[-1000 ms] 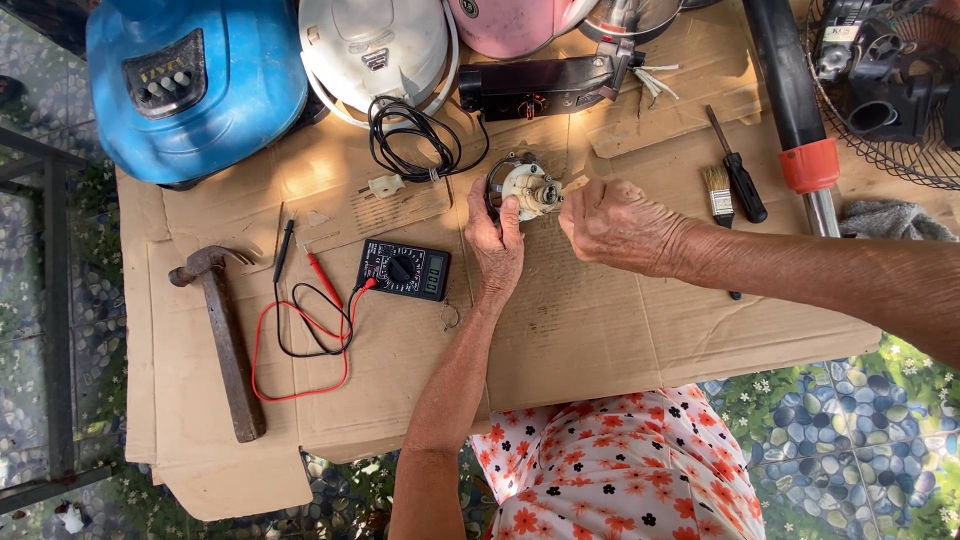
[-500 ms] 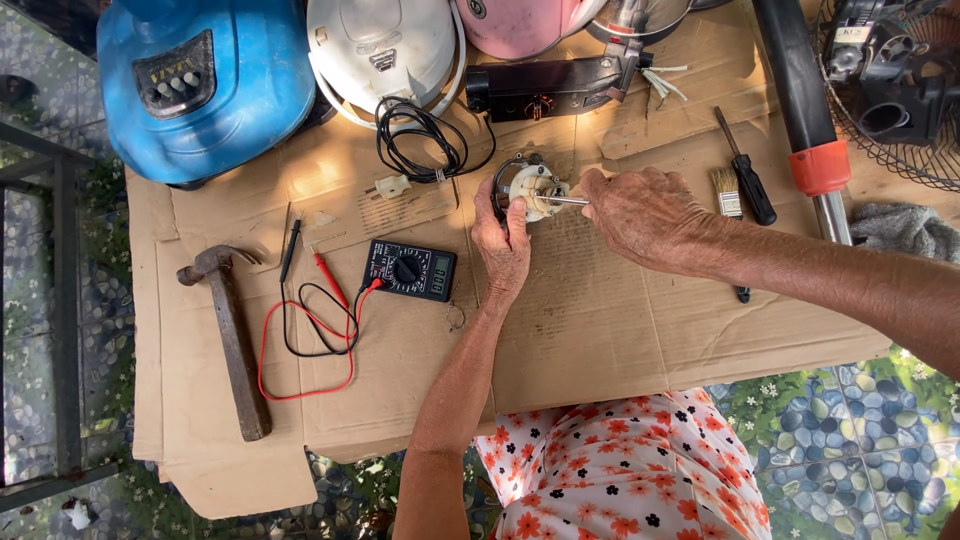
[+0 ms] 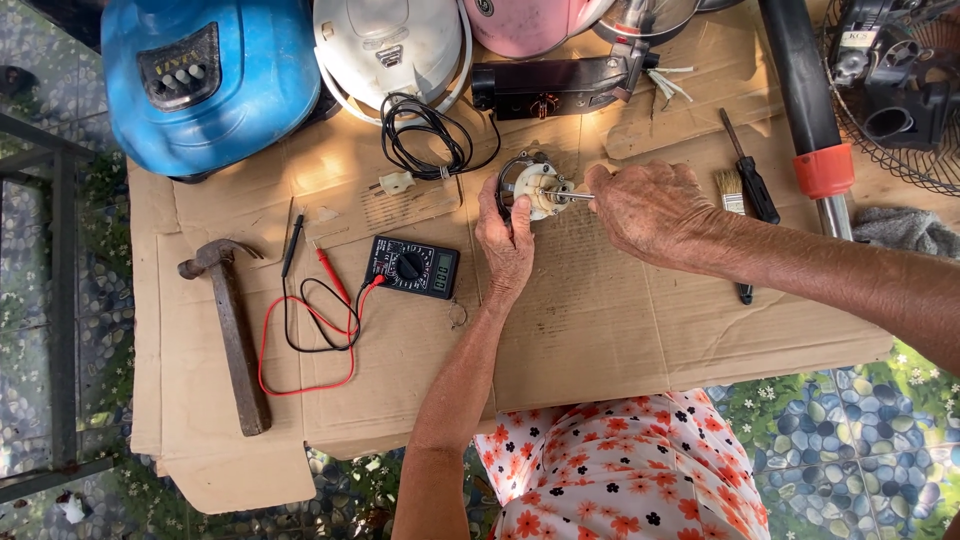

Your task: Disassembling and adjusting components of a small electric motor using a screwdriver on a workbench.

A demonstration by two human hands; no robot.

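Note:
My left hand (image 3: 506, 238) grips a small round motor part (image 3: 534, 186), cream and dark, and holds it just above the cardboard sheet (image 3: 590, 320). A thin metal shaft sticks out of the part to the right. My right hand (image 3: 648, 208) pinches the end of that shaft between its fingertips. Left of my left wrist lies a black multimeter (image 3: 412, 267) with red and black leads (image 3: 305, 330).
A hammer (image 3: 230, 325) lies at the left. A blue casing (image 3: 210, 80), a white cooker (image 3: 392, 45) with a coiled black cord (image 3: 428, 140) and a pink housing (image 3: 530, 22) line the far edge. A screwdriver (image 3: 750, 180), a small brush (image 3: 732, 190) and a black-and-red pole (image 3: 808, 110) lie right.
The view has shifted slightly. My right hand has closed its fingertips on the shaft of the motor part, which my left hand keeps holding in the same place.

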